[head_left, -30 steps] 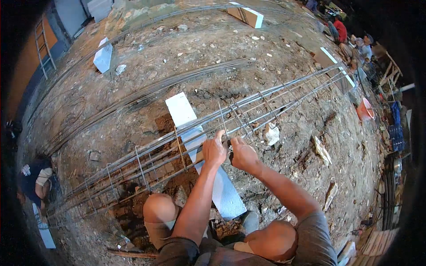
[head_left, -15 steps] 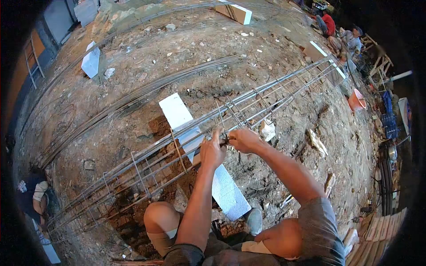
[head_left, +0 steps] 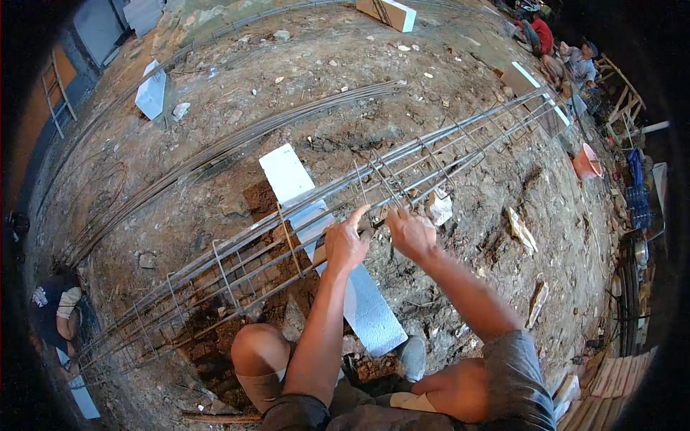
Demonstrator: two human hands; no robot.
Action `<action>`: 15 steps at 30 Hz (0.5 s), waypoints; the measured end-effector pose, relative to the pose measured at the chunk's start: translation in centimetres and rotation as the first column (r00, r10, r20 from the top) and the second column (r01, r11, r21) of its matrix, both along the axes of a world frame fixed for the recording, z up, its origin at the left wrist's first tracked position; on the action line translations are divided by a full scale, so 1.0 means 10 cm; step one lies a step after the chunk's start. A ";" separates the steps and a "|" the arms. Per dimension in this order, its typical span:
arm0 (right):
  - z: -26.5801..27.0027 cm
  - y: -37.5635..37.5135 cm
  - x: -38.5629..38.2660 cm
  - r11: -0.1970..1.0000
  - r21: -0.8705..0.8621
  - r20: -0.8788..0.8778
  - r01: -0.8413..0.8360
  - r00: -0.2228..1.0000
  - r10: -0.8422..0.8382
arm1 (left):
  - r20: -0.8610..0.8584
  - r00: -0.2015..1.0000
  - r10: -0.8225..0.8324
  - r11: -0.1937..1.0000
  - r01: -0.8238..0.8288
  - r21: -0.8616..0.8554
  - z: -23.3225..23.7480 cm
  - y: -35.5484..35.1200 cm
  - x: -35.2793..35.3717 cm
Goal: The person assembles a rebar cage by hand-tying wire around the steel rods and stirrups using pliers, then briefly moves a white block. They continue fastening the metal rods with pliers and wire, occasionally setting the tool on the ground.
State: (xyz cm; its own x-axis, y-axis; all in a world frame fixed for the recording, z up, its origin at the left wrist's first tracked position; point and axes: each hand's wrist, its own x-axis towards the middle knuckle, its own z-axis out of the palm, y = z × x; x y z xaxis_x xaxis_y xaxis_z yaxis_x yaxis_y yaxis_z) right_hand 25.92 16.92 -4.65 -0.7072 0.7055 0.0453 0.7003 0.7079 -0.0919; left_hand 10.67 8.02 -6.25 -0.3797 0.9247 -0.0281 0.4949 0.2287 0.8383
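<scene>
A long rebar cage (head_left: 237, 262) of steel bars and square stirrups runs diagonally across the view, resting over a white foam-like block (head_left: 374, 312). At the cage's near bar is my left hand (head_left: 346, 246), its index finger stretched out and the other fingers curled; a dark bit shows beside them, but I cannot make out what it is. Just to the right, my right hand (head_left: 412, 233) has its fingers closed at the lower end of a stirrup (head_left: 388, 185), against the near bar. The fingertips are partly hidden.
Loose rebar rods (head_left: 237, 136) lie beyond the cage. Another pale block (head_left: 535, 97) is under its far end. An orange bucket (head_left: 587, 162) stands at right. People crouch at far right (head_left: 575, 63) and at left (head_left: 56, 309). Rocks litter the uneven dirt.
My right hand has moved right, away from my left hand, to the stirrup. My left hand stays at about the same spot on the cage.
</scene>
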 end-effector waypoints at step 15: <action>0.00 -0.13 0.39 -0.142 -0.976 -0.021 -0.166 0.719 -0.695 | 0.012 1.000 -0.014 0.999 0.014 0.040 0.01 0.01 0.02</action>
